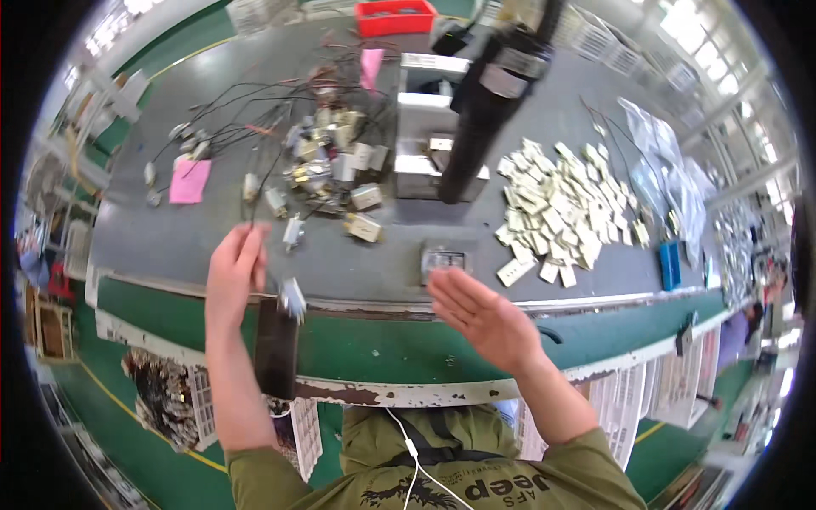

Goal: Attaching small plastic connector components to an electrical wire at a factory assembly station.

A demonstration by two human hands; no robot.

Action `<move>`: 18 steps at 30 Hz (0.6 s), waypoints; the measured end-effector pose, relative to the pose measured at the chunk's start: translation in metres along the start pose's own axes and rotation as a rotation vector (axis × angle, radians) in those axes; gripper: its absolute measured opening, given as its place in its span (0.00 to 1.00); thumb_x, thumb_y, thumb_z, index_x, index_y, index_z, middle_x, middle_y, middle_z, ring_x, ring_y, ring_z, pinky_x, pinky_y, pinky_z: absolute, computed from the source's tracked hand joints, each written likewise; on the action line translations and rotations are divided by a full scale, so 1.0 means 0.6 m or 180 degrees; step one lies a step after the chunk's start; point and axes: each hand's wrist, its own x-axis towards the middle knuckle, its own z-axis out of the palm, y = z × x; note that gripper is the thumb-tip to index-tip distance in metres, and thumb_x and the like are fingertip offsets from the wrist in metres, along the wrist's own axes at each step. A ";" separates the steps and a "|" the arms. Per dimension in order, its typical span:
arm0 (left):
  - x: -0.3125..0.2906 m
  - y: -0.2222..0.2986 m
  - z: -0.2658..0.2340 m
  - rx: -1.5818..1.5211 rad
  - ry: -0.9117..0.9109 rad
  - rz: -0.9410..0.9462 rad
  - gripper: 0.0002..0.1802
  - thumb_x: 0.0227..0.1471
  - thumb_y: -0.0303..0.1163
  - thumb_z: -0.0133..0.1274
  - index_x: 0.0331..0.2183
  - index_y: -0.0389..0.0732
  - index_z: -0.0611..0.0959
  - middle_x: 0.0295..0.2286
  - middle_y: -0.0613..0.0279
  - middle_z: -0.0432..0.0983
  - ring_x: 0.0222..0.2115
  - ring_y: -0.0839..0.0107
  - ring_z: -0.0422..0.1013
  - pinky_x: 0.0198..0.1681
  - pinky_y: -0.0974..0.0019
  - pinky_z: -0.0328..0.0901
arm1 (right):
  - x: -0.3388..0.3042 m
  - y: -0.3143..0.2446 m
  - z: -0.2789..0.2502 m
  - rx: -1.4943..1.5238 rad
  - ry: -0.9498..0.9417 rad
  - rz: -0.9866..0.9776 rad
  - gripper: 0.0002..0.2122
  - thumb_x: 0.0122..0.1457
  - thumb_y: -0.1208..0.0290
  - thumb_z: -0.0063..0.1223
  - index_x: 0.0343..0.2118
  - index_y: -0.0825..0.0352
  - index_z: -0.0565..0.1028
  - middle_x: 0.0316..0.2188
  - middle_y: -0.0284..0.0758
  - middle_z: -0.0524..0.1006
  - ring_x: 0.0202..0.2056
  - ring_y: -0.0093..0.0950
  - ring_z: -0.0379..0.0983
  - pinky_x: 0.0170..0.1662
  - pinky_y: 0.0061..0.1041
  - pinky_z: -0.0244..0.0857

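Observation:
My left hand (235, 270) is closed in a pinch on a thin dark cable (266, 177), above the table's front edge. Just right of that wrist, a small whitish-blue connector (293, 297) appears blurred over a dark upright box (276, 350). Whether it hangs from the held cable is not clear. My right hand (484, 319) is open, its fingers stretched flat together and nothing in it. Its fingertips are at a small metal block fixture (446, 253), partly covering it; contact is uncertain. Several cabled connectors (340, 157) lie heaped beyond my left hand.
A black cylindrical tool (489, 110) stands in front of a grey metal housing (421, 170). Right of it spreads a pile of cream rectangular pieces (557, 204). Pink paper (189, 181), a red bin (395, 17), a blue holder (670, 265) and plastic bags (659, 149) lie around the table.

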 end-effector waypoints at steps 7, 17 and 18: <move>-0.147 0.040 0.111 -0.1663 -0.1669 0.0125 0.10 0.61 0.33 0.45 0.40 0.37 0.67 0.22 0.54 0.72 0.14 0.69 0.69 0.17 0.72 0.65 | -0.004 0.023 0.074 -0.2086 -0.0994 0.0465 0.32 0.59 0.64 0.55 0.63 0.67 0.55 0.55 0.40 0.67 0.54 0.31 0.66 0.56 0.32 0.60; -0.024 0.010 0.050 -0.1806 -0.0028 0.0782 0.18 0.64 0.37 0.41 0.52 0.40 0.66 0.20 0.70 0.62 0.14 0.81 0.59 0.19 0.77 0.55 | -0.069 -0.012 0.017 -0.4723 0.0521 -0.0064 0.17 0.52 0.76 0.55 0.47 0.60 0.75 0.35 0.38 0.77 0.29 0.30 0.75 0.32 0.27 0.69; -0.025 0.006 0.053 -0.1424 -0.0018 0.0778 0.19 0.64 0.39 0.42 0.52 0.40 0.66 0.20 0.71 0.61 0.14 0.82 0.57 0.19 0.77 0.55 | -0.068 -0.022 0.014 -0.4740 0.0620 -0.0210 0.17 0.51 0.78 0.55 0.46 0.60 0.75 0.34 0.38 0.77 0.28 0.30 0.74 0.32 0.27 0.68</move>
